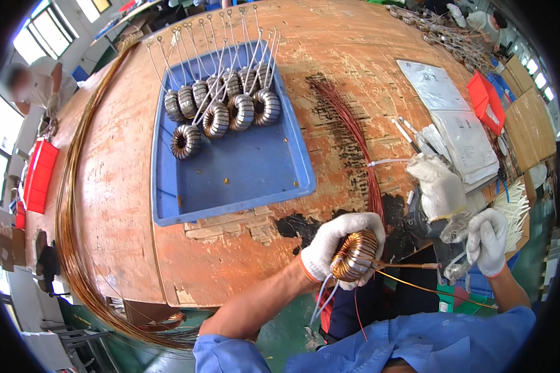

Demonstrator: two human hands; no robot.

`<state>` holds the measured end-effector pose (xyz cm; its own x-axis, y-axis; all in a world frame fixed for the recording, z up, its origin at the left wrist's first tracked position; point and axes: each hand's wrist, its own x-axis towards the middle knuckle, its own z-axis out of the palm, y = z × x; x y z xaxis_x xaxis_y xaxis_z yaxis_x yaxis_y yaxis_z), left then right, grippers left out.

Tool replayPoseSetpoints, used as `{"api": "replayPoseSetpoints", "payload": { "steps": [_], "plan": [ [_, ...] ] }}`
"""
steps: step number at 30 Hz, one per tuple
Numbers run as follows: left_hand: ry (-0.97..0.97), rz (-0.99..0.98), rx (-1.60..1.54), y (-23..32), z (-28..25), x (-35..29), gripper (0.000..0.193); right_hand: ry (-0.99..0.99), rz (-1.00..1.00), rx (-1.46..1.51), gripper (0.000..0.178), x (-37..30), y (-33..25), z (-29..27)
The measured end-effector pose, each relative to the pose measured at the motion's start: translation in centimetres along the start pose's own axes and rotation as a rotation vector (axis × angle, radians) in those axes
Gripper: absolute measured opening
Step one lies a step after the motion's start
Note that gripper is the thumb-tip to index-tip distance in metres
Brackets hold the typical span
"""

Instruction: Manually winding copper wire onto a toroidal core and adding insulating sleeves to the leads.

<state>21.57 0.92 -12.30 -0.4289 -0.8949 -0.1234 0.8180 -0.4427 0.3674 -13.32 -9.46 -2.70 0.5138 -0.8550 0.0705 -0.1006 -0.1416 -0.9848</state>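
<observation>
My left hand (pixel 320 248), in a white glove, grips a ring-shaped coil (pixel 353 256) wound with copper wire and holds it over the table's near edge. White leads (pixel 323 299) hang below the coil, and a thin dark red wire (pixel 358 314) trails beside them. A stiff copper-coloured lead (pixel 410 265) and a longer yellowish wire (pixel 438 290) run from the coil to the right. My right hand (pixel 488 239), gloved as well, is closed to the right of the coil. Its fingers are curled together; what they hold, if anything, cannot be made out.
A blue tray (pixel 230 214) holds several finished ring coils (pixel 215 120) with upright leads. Dark red wires (pixel 348 118) lie right of it, and a long copper wire bundle (pixel 68 205) bends along the left. Papers (pixel 460 140) and a red bin (pixel 485 102) sit at right. Another person (pixel 43 87) is far left.
</observation>
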Motion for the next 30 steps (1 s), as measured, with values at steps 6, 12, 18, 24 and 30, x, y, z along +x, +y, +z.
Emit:
{"api": "replayPoseSetpoints", "payload": {
  "steps": [6,12,18,24,30],
  "plan": [
    [-0.067,-0.02,-0.148,-0.3,-0.8,0.3,0.053,0.019,-0.001,-0.007,0.038,-0.1,-0.1,0.2],
    [-0.123,-0.149,-0.227,-1.1,-1.4,1.1,0.055,0.051,0.001,-0.046,0.038,-0.1,-0.2,0.5],
    [-0.154,-0.12,-0.183,-1.0,-1.9,0.9,0.055,0.11,-0.002,-0.022,0.035,-0.7,0.8,0.2],
    [-0.144,-0.108,-0.241,-1.1,-2.0,0.9,0.054,0.086,-0.059,-0.07,0.034,-1.1,1.3,-0.2],
    [-0.08,-0.137,-0.278,-1.7,-1.8,1.0,0.052,0.104,-0.044,-0.109,0.038,-1.1,1.0,-0.2]
  ]
}}
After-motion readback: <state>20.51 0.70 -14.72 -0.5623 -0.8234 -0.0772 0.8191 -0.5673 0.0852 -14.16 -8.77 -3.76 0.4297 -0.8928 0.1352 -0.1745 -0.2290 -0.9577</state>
